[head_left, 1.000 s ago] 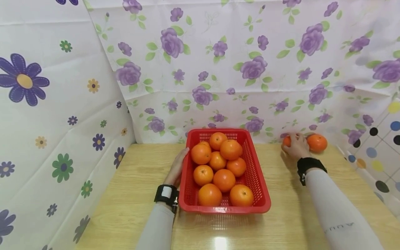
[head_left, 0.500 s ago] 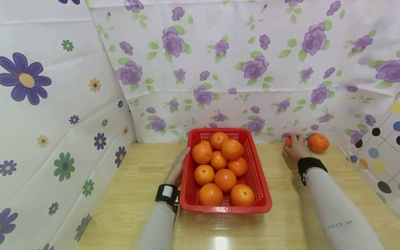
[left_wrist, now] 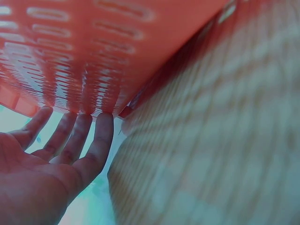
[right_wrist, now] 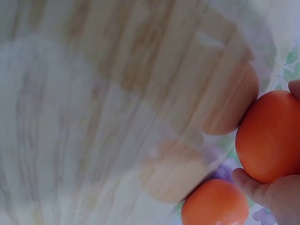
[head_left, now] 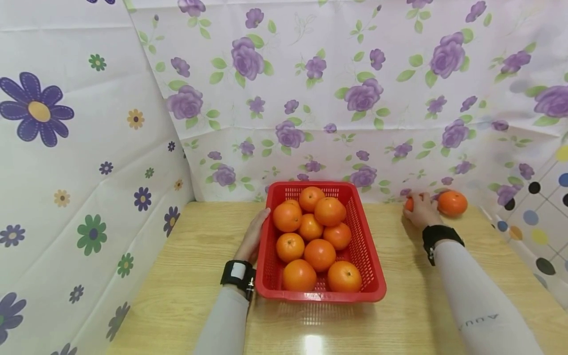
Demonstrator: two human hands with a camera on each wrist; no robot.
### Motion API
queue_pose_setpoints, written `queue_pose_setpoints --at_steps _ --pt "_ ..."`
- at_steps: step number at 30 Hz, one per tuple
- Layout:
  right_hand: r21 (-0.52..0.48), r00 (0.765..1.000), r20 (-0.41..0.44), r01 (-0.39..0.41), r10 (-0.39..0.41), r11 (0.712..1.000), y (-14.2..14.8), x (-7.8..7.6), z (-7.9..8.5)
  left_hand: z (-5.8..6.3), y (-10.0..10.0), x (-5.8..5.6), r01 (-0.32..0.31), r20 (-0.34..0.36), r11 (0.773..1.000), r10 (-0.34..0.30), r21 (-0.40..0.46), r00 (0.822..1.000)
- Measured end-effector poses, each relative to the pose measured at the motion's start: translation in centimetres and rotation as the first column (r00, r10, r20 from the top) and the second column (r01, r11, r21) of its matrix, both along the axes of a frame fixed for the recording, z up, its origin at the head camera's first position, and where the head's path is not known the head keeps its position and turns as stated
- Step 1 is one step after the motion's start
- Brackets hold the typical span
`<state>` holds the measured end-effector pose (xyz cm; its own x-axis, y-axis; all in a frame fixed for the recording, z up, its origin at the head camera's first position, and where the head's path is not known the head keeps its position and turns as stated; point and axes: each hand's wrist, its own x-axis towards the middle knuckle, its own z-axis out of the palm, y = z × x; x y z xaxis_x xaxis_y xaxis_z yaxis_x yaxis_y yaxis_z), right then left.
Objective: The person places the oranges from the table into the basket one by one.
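A red plastic basket (head_left: 319, 297) with slotted walls holds several oranges (head_left: 319, 255). Along its left wall lies my left hand (head_left: 252, 237), with fingers (left_wrist: 101, 140) extended and their tips touching the wall in the left wrist view. Far to the right, near the back cloth, my right hand (head_left: 423, 211) grips an orange (right_wrist: 271, 136) between thumb and fingers; most of that fruit is hidden by the hand in the head view. A second loose orange (head_left: 452, 203) sits on the table just right of this hand.
The light wooden table (head_left: 195, 305) ends at a flowered back cloth (head_left: 310, 98). A daisy-print sheet (head_left: 80, 187) hangs on the left, and a dotted sheet (head_left: 537, 222) borders the right side.
The whole head view has shifted slightly. My right hand stays at the same orange, and my left hand keeps its place at the basket; neither the basket nor its fruit has visibly moved.
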<state>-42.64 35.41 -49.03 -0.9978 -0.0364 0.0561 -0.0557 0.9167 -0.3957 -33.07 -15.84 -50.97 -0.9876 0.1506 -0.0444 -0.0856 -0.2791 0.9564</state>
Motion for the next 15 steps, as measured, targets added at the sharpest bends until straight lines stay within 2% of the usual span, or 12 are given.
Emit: queue_pose_setpoints --at_steps 5,10,15 --pt "-0.015 0.999 -0.04 0.013 -0.013 1.0 0.3 -0.44 -0.52 0.23 -0.05 -0.19 -0.007 -0.009 1.0 0.007 -0.011 1.0" --pt "-0.048 0.997 -0.073 -0.003 -0.001 0.999 0.41 -0.11 -0.73 0.22 -0.03 -0.16 -0.018 -0.015 1.0 0.018 -0.014 1.0" --pt "-0.099 0.997 -0.071 -0.013 0.006 0.995 0.38 0.25 -0.62 0.05 -0.1 0.02 -0.005 -0.005 1.0 0.005 -0.01 1.0"
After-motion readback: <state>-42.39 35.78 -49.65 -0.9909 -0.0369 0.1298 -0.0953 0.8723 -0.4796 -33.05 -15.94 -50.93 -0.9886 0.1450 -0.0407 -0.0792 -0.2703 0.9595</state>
